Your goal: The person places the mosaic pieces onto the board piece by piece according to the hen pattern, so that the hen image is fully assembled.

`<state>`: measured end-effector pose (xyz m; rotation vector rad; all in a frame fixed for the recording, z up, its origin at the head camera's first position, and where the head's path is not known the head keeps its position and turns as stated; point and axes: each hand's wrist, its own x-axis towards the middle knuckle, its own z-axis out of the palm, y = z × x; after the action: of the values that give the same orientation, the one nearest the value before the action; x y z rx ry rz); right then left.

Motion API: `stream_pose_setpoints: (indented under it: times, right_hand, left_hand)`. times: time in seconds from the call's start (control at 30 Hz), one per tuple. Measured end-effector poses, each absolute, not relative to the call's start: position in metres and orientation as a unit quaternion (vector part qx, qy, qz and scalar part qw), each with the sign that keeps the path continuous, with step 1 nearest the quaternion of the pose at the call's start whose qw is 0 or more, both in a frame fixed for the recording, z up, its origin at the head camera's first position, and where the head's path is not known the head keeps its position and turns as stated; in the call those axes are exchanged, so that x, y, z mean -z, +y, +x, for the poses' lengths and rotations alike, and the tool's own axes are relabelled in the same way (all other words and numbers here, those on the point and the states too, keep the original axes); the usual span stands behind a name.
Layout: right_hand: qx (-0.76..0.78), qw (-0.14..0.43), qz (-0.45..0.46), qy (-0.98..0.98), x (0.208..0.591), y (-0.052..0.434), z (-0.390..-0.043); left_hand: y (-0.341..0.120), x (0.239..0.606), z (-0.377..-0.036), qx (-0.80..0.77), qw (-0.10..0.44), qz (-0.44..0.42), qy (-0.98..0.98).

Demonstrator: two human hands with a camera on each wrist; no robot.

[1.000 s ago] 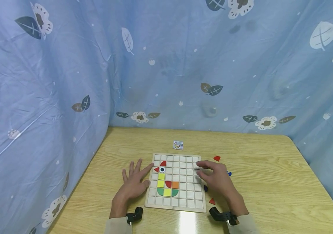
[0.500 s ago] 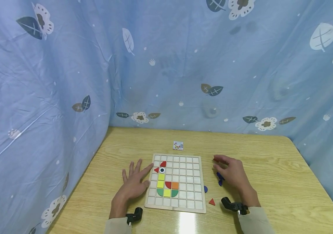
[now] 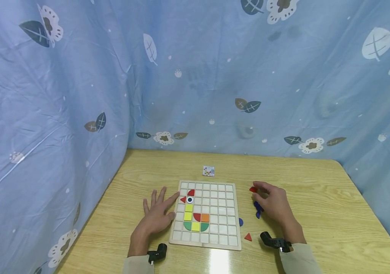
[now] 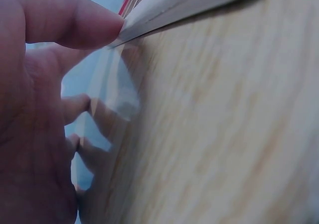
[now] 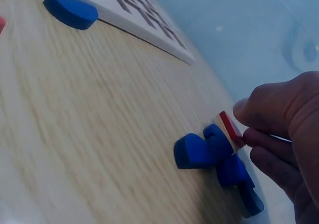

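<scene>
L hand (image 3: 155,215) flat by board (image 3: 227,213) | R hand (image 3: 273,201) pinching red piece (image 3: 252,189)

Pattern card (image 3: 208,171) print too small to read

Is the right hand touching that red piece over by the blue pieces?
Touching. In the right wrist view, the right hand pinches the red piece between thumb and fingers, its edge showing just above the blue pieces.
</scene>
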<state>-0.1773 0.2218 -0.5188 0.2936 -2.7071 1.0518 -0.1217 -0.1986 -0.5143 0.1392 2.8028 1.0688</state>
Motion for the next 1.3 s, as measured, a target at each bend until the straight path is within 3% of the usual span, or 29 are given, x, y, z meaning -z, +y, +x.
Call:
stream_pose_setpoints:
  times: [0.57,0.8,1.3]
  right_hand:
    - [-0.36,0.103,0.072,-0.925,0.522,0.22,-0.166]
    - [-0.366,0.072,0.107,-0.922,0.518,0.213,-0.164]
    - [-0.334,0.076,0.199,-0.918,0.521,0.207,-0.193]
  left_hand:
    - [-0.199,0.514,-0.121,-0.353,0.071,0.052,0.931]
    - [-0.199,0.515,-0.122,-0.358,0.072,0.052,0.929]
    - [-0.199,0.517,-0.122,-0.364,0.063,0.047,0.928]
